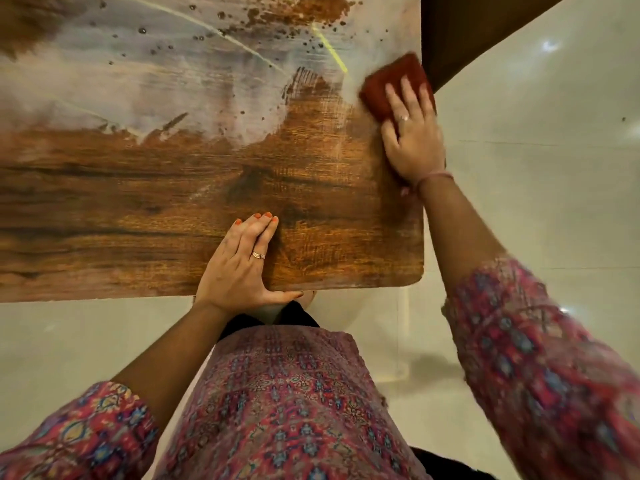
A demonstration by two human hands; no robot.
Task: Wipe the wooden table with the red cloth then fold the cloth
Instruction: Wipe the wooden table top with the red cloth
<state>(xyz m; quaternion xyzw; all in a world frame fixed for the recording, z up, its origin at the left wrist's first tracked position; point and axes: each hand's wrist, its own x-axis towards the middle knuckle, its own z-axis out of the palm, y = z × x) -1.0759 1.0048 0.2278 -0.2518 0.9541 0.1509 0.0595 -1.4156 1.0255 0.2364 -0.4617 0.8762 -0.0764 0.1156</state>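
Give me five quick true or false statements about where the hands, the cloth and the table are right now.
1. The right hand presses the red cloth onto the table. True.
2. The cloth is near the table's right edge. True.
3. The left hand holds a second cloth. False: it lies flat and empty on the table's near edge.
4. The cloth lies in the middle of the table. False: it is far right.
5. Droplets dot the far part of the table. True.
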